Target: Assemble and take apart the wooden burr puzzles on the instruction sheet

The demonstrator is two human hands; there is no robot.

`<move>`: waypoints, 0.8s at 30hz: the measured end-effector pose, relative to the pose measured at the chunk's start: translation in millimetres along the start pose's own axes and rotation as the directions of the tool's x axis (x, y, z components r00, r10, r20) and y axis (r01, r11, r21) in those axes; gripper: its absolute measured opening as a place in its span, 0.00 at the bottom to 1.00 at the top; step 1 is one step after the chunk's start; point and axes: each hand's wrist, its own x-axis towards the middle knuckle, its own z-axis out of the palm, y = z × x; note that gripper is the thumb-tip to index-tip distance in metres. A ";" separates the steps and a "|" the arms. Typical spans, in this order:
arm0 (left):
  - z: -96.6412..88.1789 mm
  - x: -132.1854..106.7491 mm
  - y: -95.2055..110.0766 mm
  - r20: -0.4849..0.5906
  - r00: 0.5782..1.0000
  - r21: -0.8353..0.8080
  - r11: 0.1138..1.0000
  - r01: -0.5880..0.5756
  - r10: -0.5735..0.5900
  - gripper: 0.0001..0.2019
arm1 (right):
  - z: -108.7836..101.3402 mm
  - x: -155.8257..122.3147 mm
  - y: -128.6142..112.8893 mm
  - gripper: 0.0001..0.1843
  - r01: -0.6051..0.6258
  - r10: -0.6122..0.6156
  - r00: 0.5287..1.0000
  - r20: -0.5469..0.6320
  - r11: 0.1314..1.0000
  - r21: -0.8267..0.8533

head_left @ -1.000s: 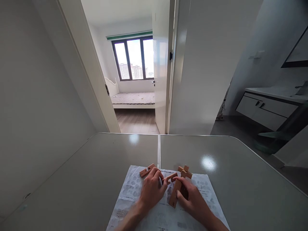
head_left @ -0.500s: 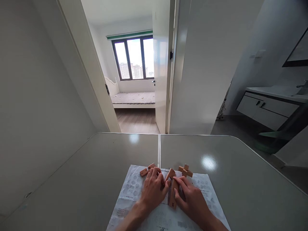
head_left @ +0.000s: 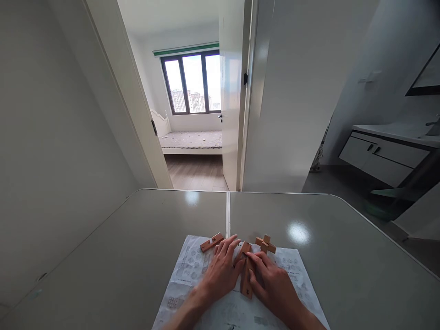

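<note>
My right hand [head_left: 273, 279] has its thumb and fingers closed on a notched wooden puzzle block [head_left: 246, 286] marked with a number that looks like 2. The block lies slanted on a printed paper sheet [head_left: 233, 311]. Beyond its far end, a second wooden block [head_left: 244, 248] leans between my hands. My left hand [head_left: 222, 268] is spread over the paper with its fingers stretched forward, its thumb close to both blocks. Left of its fingertips is a separate notched wooden block [head_left: 211, 242]. Crossed wooden pieces [head_left: 265, 244] stand together behind my right hand.
The paper lies on a glossy grey table [head_left: 113, 270] with a pale seam [head_left: 228, 215] down its middle. Past the table edge, an open door [head_left: 231, 101] shows a room with a bed [head_left: 192, 140]. A washbasin cabinet [head_left: 385, 156] is at the right.
My left hand's fingers have lifted and straightened away from the blocks, showing more of the notched block at left. My right hand has barely moved.
</note>
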 end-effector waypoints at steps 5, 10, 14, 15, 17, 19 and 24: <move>-4.7 0.4 3.8 0.057 0.998 -0.013 0.999 -0.040 0.040 0.16 | -1.3 0.6 -0.4 0.21 -0.007 0.007 1.000 0.009 1.000 -0.008; -7.5 -0.4 11.1 0.036 0.999 -0.009 1.000 -0.018 0.018 0.07 | -3.7 1.6 -1.8 0.18 -0.002 0.002 1.000 0.001 1.000 0.004; -8.2 0.7 12.2 -0.019 1.000 -0.003 1.000 -0.019 0.019 0.06 | -3.9 1.7 -2.0 0.17 -0.005 0.005 1.000 -0.009 1.000 0.013; -8.3 1.2 12.0 -0.041 0.999 -0.003 1.000 -0.019 0.019 0.06 | -3.9 1.6 -2.0 0.17 -0.010 0.010 1.000 -0.011 1.000 0.016; -8.5 1.9 11.7 -0.084 0.996 -0.008 1.000 -0.026 0.026 0.08 | -3.8 1.5 -1.9 0.16 -0.022 0.023 1.000 -0.012 0.999 0.025; -8.8 2.2 11.9 -0.112 0.993 -0.026 0.999 -0.044 0.041 0.09 | -3.8 1.5 -1.5 0.15 -0.029 0.030 1.000 -0.011 0.999 0.037; -12.6 1.5 17.2 -0.041 0.994 -0.115 0.988 -0.106 0.101 0.08 | -4.8 2.3 -1.0 0.15 -0.017 0.017 1.000 -0.012 0.999 0.050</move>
